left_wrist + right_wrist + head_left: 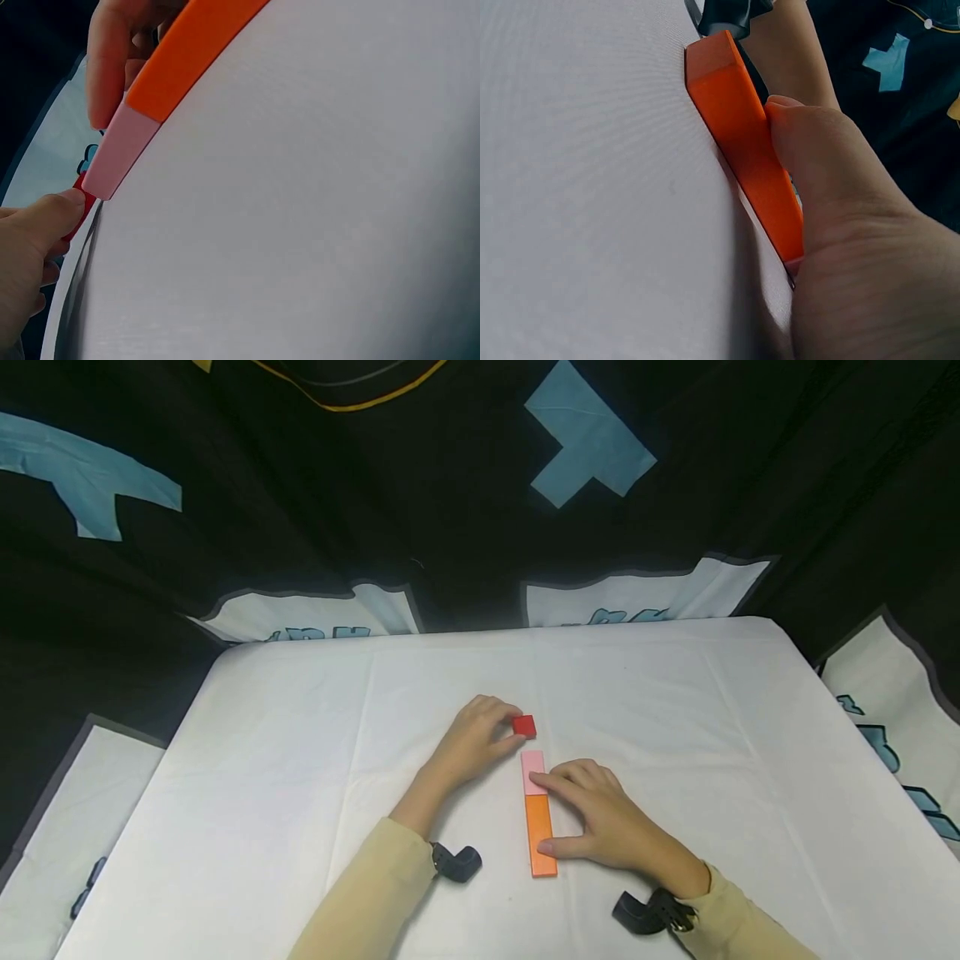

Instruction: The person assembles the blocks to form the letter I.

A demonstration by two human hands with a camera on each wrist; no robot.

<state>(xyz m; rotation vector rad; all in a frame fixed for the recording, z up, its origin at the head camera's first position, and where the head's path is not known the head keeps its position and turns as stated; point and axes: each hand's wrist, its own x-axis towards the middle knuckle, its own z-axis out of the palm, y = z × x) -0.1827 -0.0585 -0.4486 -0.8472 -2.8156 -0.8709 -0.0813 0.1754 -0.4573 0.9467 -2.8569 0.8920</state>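
Observation:
A small red block (pixel 524 727) is pinched between the thumb and fingers of my left hand (pixel 474 735), just beyond the far end of a pink block (pixel 532 765). The pink block meets a longer orange block (pixel 538 827) end to end, and the two form a straight strip on the white tabletop. My right hand (pixel 600 814) lies over the strip from the right, fingers spread. Its thumb (pixel 810 150) touches the orange block near its close end, while a fingertip rests on the pink one. In the left wrist view, the red block (pixel 79 206) is partly covered by my left thumb.
A white cloth covers the table (pixel 247 793). Dark wrist-camera mounts sit at my left wrist (pixel 457 864) and right wrist (pixel 648 912). Behind the table hangs a black curtain (pixel 337 510) with blue and white patches.

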